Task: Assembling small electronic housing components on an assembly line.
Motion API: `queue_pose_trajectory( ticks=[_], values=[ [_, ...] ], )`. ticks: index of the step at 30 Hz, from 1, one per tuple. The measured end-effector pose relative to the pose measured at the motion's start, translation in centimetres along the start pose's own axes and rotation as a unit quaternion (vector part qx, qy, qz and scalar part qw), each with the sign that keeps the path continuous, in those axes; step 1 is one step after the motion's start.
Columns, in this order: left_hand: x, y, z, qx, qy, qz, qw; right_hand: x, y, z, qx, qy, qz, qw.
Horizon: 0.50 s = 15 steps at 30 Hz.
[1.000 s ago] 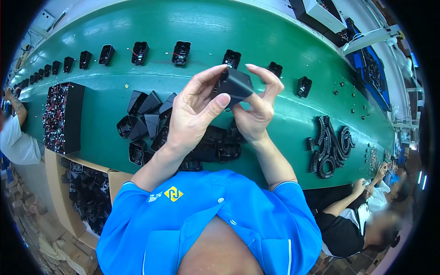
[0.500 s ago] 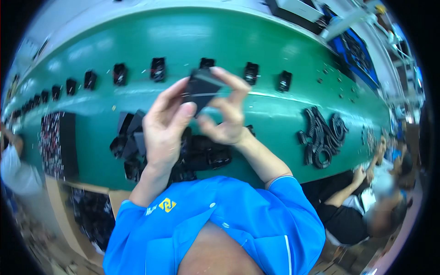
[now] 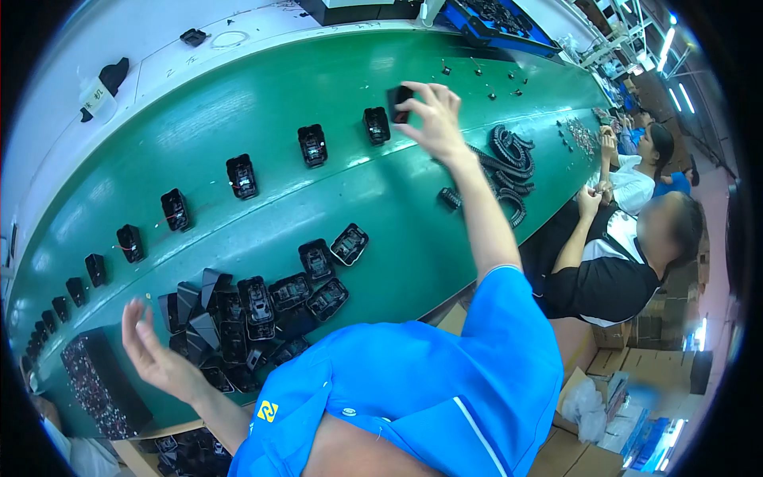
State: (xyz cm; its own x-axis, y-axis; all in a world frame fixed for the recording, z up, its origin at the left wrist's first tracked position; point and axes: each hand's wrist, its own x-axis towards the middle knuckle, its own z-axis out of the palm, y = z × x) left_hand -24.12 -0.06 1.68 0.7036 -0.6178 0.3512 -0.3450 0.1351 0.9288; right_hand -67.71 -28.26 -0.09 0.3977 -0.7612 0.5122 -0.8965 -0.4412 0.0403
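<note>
My right hand (image 3: 435,119) is stretched toward the far side of the green table, its thumb and fingers closed round a small black plastic housing (image 3: 396,103). That piece is at the right end of a spaced row of similar black housings, beside the nearest one (image 3: 376,126). Whether it touches the table I cannot tell. My left hand (image 3: 163,362) hangs empty with its fingers extended, left of a heap of black housings (image 3: 256,306). Several in the heap lie with their hollow insides up; others show smooth slanted sides.
Black ribbed strips (image 3: 509,171) lie coiled to the right. A black box of small parts (image 3: 99,385) stands at the left, above a carton of black pieces (image 3: 191,453). Co-workers sit along the right edge, the nearest in a black top (image 3: 596,278). Small parts (image 3: 493,95) are scattered farther off.
My hands have parted: the right carried the black housing away to the far right, and the left let go and swung left. The view has turned rightward.
</note>
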Motion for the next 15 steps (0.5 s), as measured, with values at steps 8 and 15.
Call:
queue_pose_trajectory(
  ticks=[8, 15],
  values=[
    [-4.4, -8.4, -7.5, 0.163, 0.057, -0.100, 0.980, -0.6, 8.3, 1.3, -0.069, -0.230, 0.056, 0.969],
    [-4.9, -10.5, -5.5, 0.241, 0.025, -0.040, 0.969, 0.2, 9.1, 1.7, -0.081, -0.260, 0.045, 0.961]
  ],
)
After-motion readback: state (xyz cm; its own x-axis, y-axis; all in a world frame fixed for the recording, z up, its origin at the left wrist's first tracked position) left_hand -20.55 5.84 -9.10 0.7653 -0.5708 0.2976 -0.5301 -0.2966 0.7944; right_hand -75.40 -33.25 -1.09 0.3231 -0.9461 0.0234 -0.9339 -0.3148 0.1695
